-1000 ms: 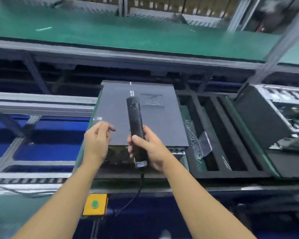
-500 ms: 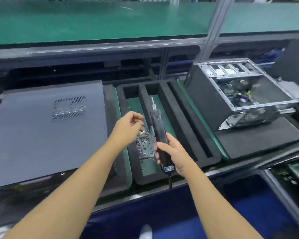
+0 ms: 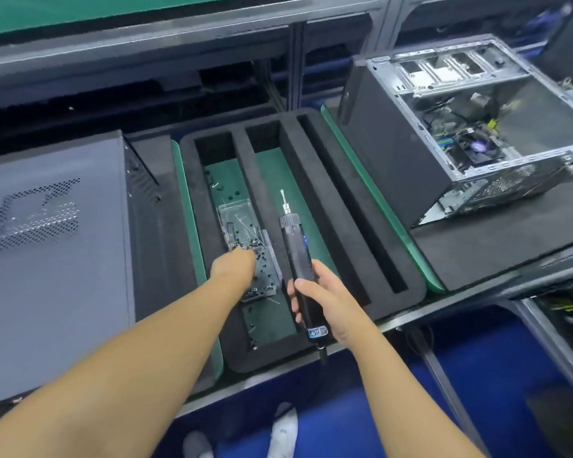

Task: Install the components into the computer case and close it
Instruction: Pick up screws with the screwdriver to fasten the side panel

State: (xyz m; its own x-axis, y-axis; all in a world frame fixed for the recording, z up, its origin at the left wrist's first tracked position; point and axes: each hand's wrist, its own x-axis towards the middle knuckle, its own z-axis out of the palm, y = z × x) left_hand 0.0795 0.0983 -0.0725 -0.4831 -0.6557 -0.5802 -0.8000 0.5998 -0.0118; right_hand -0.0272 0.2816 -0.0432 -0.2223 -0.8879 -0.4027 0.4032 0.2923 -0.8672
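Starting at nine o'clock, we see the closed case (image 3: 53, 242), its right edge near the tray (image 3: 334, 226). Our left hand (image 3: 234, 269) dips into the screw box (image 3: 239, 223); its fingers are hidden, so we cannot tell its grip. Our right hand (image 3: 331, 309) grips the driver (image 3: 296, 249), tip toward twelve over the middle slot (image 3: 278, 173). The open case (image 3: 470, 127) sits well apart at two o'clock.
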